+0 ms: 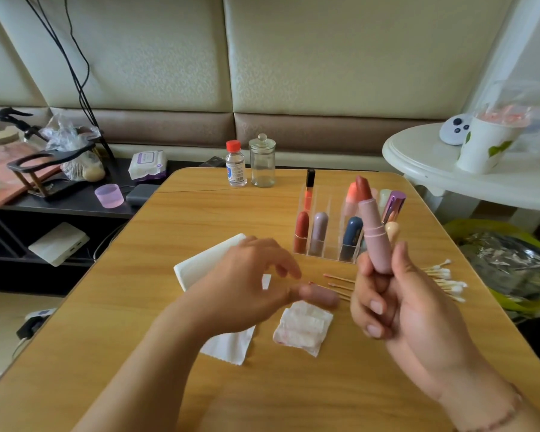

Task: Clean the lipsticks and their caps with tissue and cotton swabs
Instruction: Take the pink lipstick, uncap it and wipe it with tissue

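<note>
Right hand (pixel 396 304) grips uncapped pink lipstick tube (pixel 375 232) upright, reddish-brown bullet exposed. Left hand (pixel 247 285) pinches its blurred pink cap (pixel 320 297) over wooden table (pixel 138 322), above stained folded tissue (pixel 303 327), beside cotton swabs (pixel 443 282).

A person's right hand (pixel 399 304) grips an uncapped pink lipstick (pixel 375 229) upright above the wooden desk (pixel 138 307), its reddish-brown bullet exposed. The left hand (pixel 247 288) pinches the pink cap (pixel 320 297) just above a stained tissue (pixel 303 327). A clear organiser (pixel 328 226) of lipsticks stands toward the far edge, cotton swabs (pixel 446 280) lie near the right edge, and a folded white tissue (pixel 206 260) sits under the left hand.
</note>
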A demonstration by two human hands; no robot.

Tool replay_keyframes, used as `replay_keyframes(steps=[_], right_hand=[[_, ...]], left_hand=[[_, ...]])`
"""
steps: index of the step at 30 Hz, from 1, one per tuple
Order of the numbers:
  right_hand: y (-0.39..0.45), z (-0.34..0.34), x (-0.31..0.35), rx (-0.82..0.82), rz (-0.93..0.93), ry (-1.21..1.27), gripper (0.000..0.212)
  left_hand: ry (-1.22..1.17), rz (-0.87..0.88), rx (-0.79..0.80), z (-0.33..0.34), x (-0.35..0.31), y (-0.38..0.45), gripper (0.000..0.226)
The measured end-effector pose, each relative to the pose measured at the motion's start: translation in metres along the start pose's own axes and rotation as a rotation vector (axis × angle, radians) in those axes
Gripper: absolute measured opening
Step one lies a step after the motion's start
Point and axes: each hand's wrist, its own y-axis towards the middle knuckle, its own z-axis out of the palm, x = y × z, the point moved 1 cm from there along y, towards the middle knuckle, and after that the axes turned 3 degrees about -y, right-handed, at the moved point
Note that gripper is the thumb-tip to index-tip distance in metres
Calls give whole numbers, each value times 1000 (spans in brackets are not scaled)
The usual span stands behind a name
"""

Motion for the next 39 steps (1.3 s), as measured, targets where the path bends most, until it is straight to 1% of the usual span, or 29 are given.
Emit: replay_keyframes(steps=[2, 4, 7, 9, 11, 13, 15, 17, 19, 21, 22, 24, 26, 27, 29, 31, 33, 34, 36, 37, 39], right_hand=[[0, -1, -2, -5, -6, -32, 55], [1, -1, -4, 8, -19, -58, 59], [-1, -1, -5, 42, -33, -82, 58], [-2, 1, -5, 57, -46, -108, 58], [-4, 5, -5, 82, -65, -128, 59], [-6, 10, -5, 113, -73, -156, 61], [-8, 15, -7, 140, -73, -185, 61], [-9, 18, -10, 149, -80, -225, 58], [-9, 20, -12, 134, -81, -259, 53], [-8, 20, -12, 114, -85, -244, 51], [-8, 19, -12, 105, -88, -229, 54], [-8, 18, -12, 96, -102, -212, 58], [-8, 18, -12, 99, -111, -223, 52], [-8, 18, -13, 99, -109, -228, 50], [-8, 20, -11, 97, -107, -232, 59], [-9, 22, -9, 73, -114, -221, 65], [-11, 23, -8, 29, -148, -214, 53], [-11, 24, -7, 3, -166, -219, 44], [-12, 24, -6, -37, -204, -264, 34], [-12, 23, -5, -46, -231, -304, 28], [-13, 21, -6, -63, -328, -452, 25]], left_hand=[[35, -27, 86, 1, -1, -2, 39], [122, -28, 129, 4, -4, -4, 32], [164, -32, 182, 12, -4, -3, 28], [151, -22, 179, 13, -4, -3, 21], [79, -35, 103, 12, -5, -2, 16], [-122, -103, -57, 10, -8, -1, 12], [-486, -156, -230, 12, -16, 0, 11], [-857, -164, -328, 16, -27, 2, 12], [-1090, -126, -327, 21, -34, 3, 14], [-1217, -58, -253, 23, -34, 3, 16], [-1267, -36, -209, 23, -32, 3, 17], [-1392, -35, -150, 22, -29, 5, 17], [-1521, -70, -126, 22, -27, 6, 20], [-1541, -65, -118, 23, -27, 6, 20], [-1516, -13, -102, 27, -29, 6, 20], [-1478, -4, -105, 28, -32, 5, 29], [-1379, -27, -108, 28, -31, 5, 32], [-1302, -38, -104, 27, -30, 5, 32], [-1159, -44, -96, 25, -27, 5, 30], [-1111, -52, -94, 24, -26, 4, 31], [-1052, -67, -99, 22, -24, 4, 28]])
